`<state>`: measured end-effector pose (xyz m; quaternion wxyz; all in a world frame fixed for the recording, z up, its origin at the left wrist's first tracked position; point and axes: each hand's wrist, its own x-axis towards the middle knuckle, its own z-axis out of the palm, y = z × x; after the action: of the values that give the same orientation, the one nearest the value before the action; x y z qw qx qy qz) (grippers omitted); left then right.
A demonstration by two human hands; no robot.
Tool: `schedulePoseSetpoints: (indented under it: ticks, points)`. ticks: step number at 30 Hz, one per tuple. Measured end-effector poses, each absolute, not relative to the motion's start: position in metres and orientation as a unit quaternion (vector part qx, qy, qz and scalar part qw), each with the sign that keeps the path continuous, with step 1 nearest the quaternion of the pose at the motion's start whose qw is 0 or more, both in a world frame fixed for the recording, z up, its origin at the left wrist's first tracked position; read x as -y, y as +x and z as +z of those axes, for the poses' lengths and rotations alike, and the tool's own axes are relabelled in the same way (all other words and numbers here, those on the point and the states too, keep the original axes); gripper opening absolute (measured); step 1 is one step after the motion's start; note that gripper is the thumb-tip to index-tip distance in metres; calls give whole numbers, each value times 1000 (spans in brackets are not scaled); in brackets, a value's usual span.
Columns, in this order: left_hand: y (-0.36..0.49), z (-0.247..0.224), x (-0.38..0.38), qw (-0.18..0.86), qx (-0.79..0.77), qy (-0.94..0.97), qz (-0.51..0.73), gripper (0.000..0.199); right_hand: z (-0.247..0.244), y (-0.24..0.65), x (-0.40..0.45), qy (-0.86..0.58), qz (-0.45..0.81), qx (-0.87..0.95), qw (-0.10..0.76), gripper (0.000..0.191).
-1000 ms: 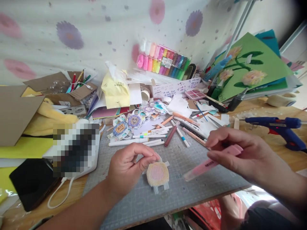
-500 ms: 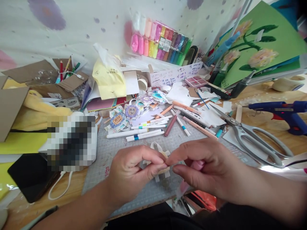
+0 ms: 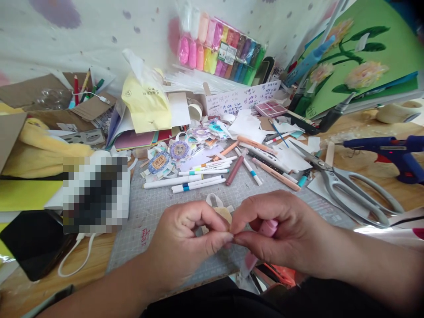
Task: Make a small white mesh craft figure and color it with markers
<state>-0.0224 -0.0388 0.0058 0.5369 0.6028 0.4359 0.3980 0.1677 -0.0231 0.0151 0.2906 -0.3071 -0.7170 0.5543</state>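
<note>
My left hand [image 3: 192, 240] and my right hand [image 3: 278, 229] meet at the fingertips over the grey cutting mat [image 3: 132, 229]. Thumb and forefinger of the left are pinched together; whatever lies between them is too small to make out. A pink tube-like item [image 3: 268, 228] is tucked in the curled fingers of my right hand, whose thumb and forefinger touch the left fingertips. Behind the fingertips lies a pale yellow round piece [image 3: 225, 213] with white paper tabs and a loop [image 3: 212, 200], partly hidden by the hands.
Markers [image 3: 198, 184] and decorated paper badges [image 3: 159, 163] lie beyond my hands. Large scissors [image 3: 351, 190] and a blue glue gun [image 3: 391, 152] are on the right. A black phone-like object [image 3: 33, 243] and a white cable [image 3: 77, 265] are at the left.
My right thumb has closed in to the left fingertips, where it was apart before. The camera view has shifted slightly.
</note>
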Motion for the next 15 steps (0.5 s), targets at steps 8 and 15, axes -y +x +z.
schedulePoseSetpoints:
  ticks: [8,15]
  points:
    - [-20,7,39,595,-408,575,386,14,14,168,22,-279,559,723,294,13]
    - [-21,7,39,611,-390,575,380,13,12,169,24,-256,540,741,306,15]
